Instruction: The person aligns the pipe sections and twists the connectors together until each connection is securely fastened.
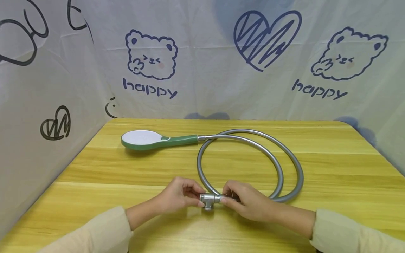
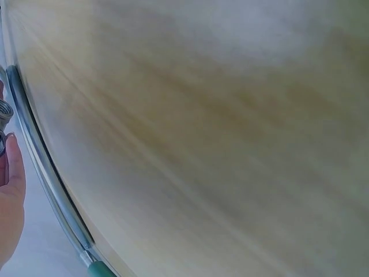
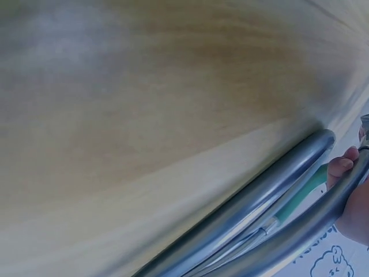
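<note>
In the head view a shiny metal T-shaped connector [image 1: 208,198] is between the two hands, close over the table near its front. My left hand [image 1: 175,195] pinches its left end between thumb and fingers. The end of a grey metal shower hose [image 1: 280,168] meets the connector's right side, and my right hand [image 1: 250,201] grips it there. From that end the hose loops back across the table to a green and white shower head [image 1: 142,138]. A threaded opening of the connector [image 2: 4,112] shows at the left wrist view's edge.
The light wooden table [image 1: 95,207] spreads out under everything, its far edge close to a white curtain [image 1: 202,70] with drawn hearts and bears. More of this cloth hangs along the left and right sides. The shower head's handle [image 1: 181,141] points right, toward the hose loops.
</note>
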The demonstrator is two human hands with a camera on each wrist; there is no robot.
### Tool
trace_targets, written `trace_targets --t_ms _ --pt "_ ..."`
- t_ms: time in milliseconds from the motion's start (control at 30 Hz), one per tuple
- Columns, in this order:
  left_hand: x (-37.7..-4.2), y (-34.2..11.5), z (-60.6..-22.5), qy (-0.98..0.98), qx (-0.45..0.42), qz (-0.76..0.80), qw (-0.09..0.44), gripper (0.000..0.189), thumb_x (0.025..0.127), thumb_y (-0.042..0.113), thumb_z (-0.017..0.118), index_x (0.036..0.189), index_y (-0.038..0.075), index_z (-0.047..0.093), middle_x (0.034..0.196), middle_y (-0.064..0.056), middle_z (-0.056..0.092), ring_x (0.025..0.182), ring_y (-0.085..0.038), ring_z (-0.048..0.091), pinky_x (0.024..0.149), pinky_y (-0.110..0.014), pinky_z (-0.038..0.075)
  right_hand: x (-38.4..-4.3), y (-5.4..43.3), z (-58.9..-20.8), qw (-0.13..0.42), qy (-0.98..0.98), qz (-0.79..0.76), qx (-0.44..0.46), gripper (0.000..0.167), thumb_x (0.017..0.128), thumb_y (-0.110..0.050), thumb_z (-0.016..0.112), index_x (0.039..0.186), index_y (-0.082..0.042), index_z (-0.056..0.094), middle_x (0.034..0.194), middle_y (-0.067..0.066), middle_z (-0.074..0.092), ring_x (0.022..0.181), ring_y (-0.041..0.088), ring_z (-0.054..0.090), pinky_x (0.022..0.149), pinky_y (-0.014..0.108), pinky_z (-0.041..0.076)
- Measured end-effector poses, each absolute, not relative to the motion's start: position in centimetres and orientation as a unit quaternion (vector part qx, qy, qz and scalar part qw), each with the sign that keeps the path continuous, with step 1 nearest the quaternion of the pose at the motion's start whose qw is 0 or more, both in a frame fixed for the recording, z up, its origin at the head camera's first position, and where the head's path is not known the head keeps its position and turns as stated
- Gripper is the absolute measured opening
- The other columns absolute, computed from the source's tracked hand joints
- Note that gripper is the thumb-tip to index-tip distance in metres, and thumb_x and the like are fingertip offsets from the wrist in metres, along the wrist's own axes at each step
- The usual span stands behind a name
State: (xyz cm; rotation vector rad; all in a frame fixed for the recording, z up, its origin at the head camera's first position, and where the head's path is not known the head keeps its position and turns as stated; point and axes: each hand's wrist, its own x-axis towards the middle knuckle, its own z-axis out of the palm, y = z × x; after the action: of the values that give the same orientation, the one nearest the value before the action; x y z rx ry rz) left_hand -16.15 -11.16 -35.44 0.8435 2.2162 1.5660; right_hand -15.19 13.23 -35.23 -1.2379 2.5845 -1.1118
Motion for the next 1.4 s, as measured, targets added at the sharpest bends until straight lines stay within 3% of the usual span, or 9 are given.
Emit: trace_targets --t_ms 200,333,433,867,1400 --pt "-16.18 -11.17 -35.42 0.770 0.293 0.546 0.150 0.021 0.074 -0.006 0.071 0.093 -0.011 0.064 0.094 -0.025 0.067 0.077 -0.007 0.066 0.073 -0.023 0.057 -15.14 13.43 -35.44 0.016 0.834 -0.361 -0.417 0.016 0.089 -0.022 0.063 0.091 -0.011 0.052 0.076 -0.004 0.055 0.064 -0.001 0.044 0.052 0.014 0.045" --pt "-16.15 -11.24 -35.33 0.768 0.297 0.548 0.148 0.022 0.074 -0.006 0.071 0.094 -0.012 0.063 0.094 -0.025 0.067 0.078 -0.011 0.066 0.073 -0.022 0.057 -15.14 13.57 -35.49 0.004 0.837 -0.350 -0.420 0.025 0.079 -0.014 0.073 0.090 -0.010 0.051 0.077 -0.003 0.056 0.065 0.000 0.045 0.052 0.014 0.045" --pt "-16.10 -11.26 -35.25 0.765 0.298 0.551 0.149 0.022 0.075 -0.006 0.071 0.094 -0.012 0.063 0.094 -0.025 0.067 0.078 -0.012 0.067 0.073 -0.022 0.057 -15.13 13.60 -35.56 -0.004 0.842 -0.345 -0.416 0.026 0.077 -0.008 0.074 0.088 -0.009 0.050 0.077 -0.003 0.055 0.064 0.000 0.043 0.050 0.013 0.044" --pt "-16.17 -11.13 -35.35 0.767 0.295 0.551 0.149 0.021 0.074 -0.006 0.071 0.093 -0.012 0.064 0.093 -0.025 0.066 0.077 -0.009 0.066 0.072 -0.023 0.057 -15.21 13.69 -35.88 -0.080 0.821 -0.334 -0.456 0.027 0.075 -0.006 0.075 0.083 -0.009 0.049 0.075 -0.003 0.055 0.064 -0.005 0.042 0.050 0.009 0.042" --pt "-16.10 -11.10 -35.03 0.774 0.282 0.546 0.153 0.021 0.075 -0.004 0.071 0.093 -0.011 0.064 0.094 -0.023 0.067 0.078 -0.013 0.066 0.072 -0.021 0.057 -15.27 13.88 -35.67 -0.048 0.822 -0.351 -0.446 0.017 0.083 -0.020 0.069 0.082 -0.011 0.055 0.070 -0.007 0.052 0.063 -0.005 0.039 0.047 0.011 0.040"
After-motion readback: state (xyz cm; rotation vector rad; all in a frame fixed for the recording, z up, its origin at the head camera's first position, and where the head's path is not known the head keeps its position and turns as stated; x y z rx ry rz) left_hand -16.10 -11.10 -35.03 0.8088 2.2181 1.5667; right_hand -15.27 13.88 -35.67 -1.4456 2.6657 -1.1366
